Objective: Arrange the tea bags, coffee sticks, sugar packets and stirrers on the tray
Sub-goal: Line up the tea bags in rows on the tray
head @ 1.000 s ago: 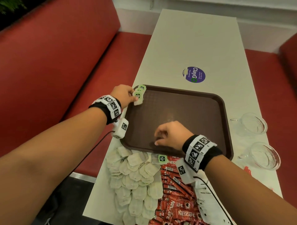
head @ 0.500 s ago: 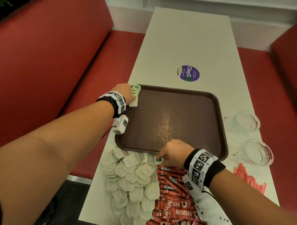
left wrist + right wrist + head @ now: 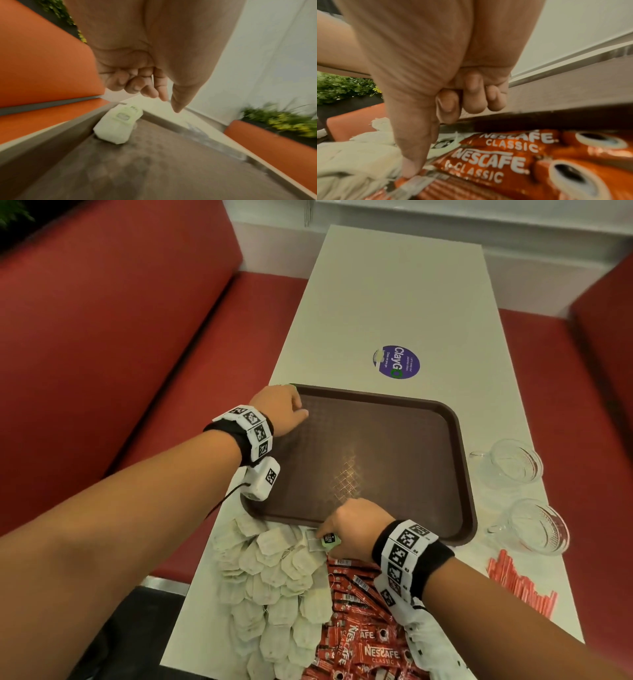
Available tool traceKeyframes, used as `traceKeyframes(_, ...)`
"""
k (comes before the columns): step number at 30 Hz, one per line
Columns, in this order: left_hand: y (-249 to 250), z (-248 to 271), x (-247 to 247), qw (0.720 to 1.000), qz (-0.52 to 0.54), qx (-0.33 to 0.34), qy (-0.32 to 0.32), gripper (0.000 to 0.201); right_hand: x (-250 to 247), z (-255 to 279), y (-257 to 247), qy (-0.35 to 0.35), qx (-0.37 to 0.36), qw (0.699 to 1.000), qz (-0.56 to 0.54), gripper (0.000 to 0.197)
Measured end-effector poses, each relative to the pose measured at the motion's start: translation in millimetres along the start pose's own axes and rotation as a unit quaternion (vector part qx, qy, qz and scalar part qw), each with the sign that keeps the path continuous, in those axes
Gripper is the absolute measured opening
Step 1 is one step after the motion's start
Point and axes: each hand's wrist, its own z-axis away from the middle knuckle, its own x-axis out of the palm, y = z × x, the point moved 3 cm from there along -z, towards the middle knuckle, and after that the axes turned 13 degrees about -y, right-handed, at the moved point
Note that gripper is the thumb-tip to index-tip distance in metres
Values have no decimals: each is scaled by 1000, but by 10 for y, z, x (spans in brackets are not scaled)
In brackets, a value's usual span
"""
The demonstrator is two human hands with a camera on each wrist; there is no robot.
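Pinching a green tag at the tea bag pile, beside the near rim of the tray.

The right hand [image 3: 356, 527] is curling its fingers and is pinching the green tag [image 3: 331, 540] of a tea bag between thumb and forefinger, at the far edge of the tea bags [image 3: 274, 583], just beside the near rim of the brown tray [image 3: 459, 474]. The tag is lying almost flat and its printed face is looking up. The coffee sticks [image 3: 513, 166] are lying just right of the thumb, with their long axis running left to right in the right wrist view. The left hand [image 3: 142, 83] is hovering with loosely curled fingers over the far-left corner of the tray and is holding nothing. One tea bag [image 3: 118, 125] is lying under it, against the left rim, its long axis pointing to the far corner.
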Motion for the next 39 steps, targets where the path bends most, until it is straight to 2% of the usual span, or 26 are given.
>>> traceKeyframes(3,110,475,106,997,33,66,-32,13,20,-30,-34,4,-1,1000,0,42)
traceKeyframes(6,71,942,314,988,13,99,-119,9,40,-76,-61,3,10,1000,12,37)
traceKeyframes(9,-66,1305,553,973,-33,96,-209,7,32,-104,-101,6,18,999,28,35)
traceKeyframes(11,-157,1473,684,967,-64,86,-229,12,36,-111,-117,7,18,999,32,34)
traceKeyframes(16,-269,1707,866,972,-104,59,-201,30,73,-80,-166,22,16,999,35,28)
traceKeyframes(19,-274,1776,935,972,-109,56,-202,36,75,-12,-210,59,1,998,26,26)
traceKeyframes(22,-234,1805,943,976,-109,72,-175,29,51,63,-240,104,-8,994,36,21)
traceKeyframes(26,-212,1805,914,984,-69,81,-141,17,3,137,-233,131,14,991,33,17)
traceKeyframes(29,-195,1814,840,989,-22,94,-114,15,-56,205,-216,137,16,989,-57,7)
traceKeyframes(31,-169,1829,755,990,9,110,-85,15,-78,219,-188,130,24,986,-105,12)
traceKeyframes(33,-146,1838,666,989,55,122,-54,10,-112,224,-155,137,22,984,-114,13)
traceKeyframes(37,-140,1825,533,985,122,123,-16,3,-170,232,-99,180,1,975,-126,2)
traceKeyframes(39,-140,1806,489,984,129,126,-8,3,-197,230,-74,203,-1,970,-133,8)
